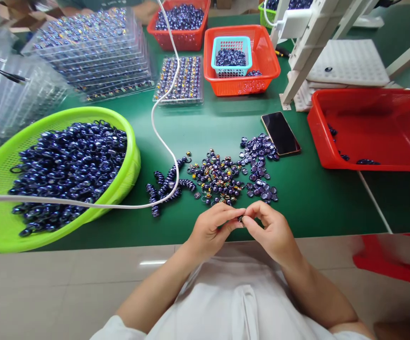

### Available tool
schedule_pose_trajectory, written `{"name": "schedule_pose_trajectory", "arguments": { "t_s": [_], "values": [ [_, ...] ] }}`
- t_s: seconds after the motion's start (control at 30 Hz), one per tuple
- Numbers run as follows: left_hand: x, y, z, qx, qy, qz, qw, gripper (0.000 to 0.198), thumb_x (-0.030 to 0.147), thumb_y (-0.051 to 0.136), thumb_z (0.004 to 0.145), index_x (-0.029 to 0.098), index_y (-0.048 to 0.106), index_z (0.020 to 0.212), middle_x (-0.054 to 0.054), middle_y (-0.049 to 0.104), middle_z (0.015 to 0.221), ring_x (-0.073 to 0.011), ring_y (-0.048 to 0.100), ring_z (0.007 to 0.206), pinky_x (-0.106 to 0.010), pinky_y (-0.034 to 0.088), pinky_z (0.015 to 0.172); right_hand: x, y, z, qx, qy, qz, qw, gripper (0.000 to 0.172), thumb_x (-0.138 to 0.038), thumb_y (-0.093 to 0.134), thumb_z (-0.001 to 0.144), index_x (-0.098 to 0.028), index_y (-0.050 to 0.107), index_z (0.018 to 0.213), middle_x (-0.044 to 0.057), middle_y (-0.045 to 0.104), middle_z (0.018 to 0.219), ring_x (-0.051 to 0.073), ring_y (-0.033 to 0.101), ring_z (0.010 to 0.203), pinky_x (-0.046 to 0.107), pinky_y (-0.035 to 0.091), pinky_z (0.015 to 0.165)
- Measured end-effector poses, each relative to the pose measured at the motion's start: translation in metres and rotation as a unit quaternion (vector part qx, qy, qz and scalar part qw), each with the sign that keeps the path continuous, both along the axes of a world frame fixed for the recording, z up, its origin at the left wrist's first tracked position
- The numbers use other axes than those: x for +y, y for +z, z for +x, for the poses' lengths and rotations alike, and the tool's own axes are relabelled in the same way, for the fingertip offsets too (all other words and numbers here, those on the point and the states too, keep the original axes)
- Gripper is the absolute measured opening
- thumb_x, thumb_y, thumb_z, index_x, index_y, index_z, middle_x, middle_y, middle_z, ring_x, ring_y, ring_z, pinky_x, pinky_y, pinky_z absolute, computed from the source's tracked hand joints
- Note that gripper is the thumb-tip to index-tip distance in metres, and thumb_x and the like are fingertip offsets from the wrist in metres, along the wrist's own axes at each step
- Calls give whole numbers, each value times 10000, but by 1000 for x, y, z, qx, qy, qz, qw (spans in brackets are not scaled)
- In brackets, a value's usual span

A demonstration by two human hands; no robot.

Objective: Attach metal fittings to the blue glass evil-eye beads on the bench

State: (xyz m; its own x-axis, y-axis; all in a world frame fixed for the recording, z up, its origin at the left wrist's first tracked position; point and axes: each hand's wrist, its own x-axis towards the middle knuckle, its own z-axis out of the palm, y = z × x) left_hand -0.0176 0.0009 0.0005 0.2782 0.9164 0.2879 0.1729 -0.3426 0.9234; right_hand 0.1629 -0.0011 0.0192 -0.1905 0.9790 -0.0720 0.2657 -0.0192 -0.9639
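Observation:
My left hand [212,227] and my right hand [270,230] meet at the table's front edge, both closed in a pinch. Between their fingertips is a small dark piece [240,218], mostly covered by the fingers. Just beyond lies a loose pile of small ring-like pieces [219,177] with gold and dark blue parts. To its right are scattered flat dark blue caps [261,156]. On the left, shiny dark blue rings [162,186] lie nested in short rows.
A green basket [134,160] heaped with dark blue rings stands left, crossed by a white cable [158,134]. Behind are stacked clear trays [98,56], a filled tray [179,80] and red baskets [242,87]. A phone [280,133] and red bin [371,127] sit right. Another person's arm [144,10] shows behind.

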Motion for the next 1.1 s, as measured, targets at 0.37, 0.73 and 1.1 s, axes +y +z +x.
{"name": "schedule_pose_trajectory", "arguments": {
  "t_s": [0.37,0.73,1.1],
  "values": [
    [-6,0,4,-44,70,-169,982,120,233,772,795,200,806,905,-68,794,826,-199,727,736,-284,573,683,2,-3,0,-16,9,-24,1000,104,-251,607,877,-206,589,785,-11,618,722,141,599,685,249,497,647],
    [-11,7,7,-75,86,-202,973,156,251,736,824,195,795,958,-73,780,860,-190,718,767,-291,586,724,14,-3,1,11,64,-66,996,119,-296,601,905,-207,571,832,-12,652,714,135,630,663,246,528,606],
    [-2,17,11,-146,129,-340,920,155,276,757,742,145,727,820,-13,691,641,-134,641,592,-246,537,599,-3,-23,15,67,46,-40,996,191,-368,608,939,-225,630,1063,44,715,983,171,713,827,313,603,784]
  ]
}}
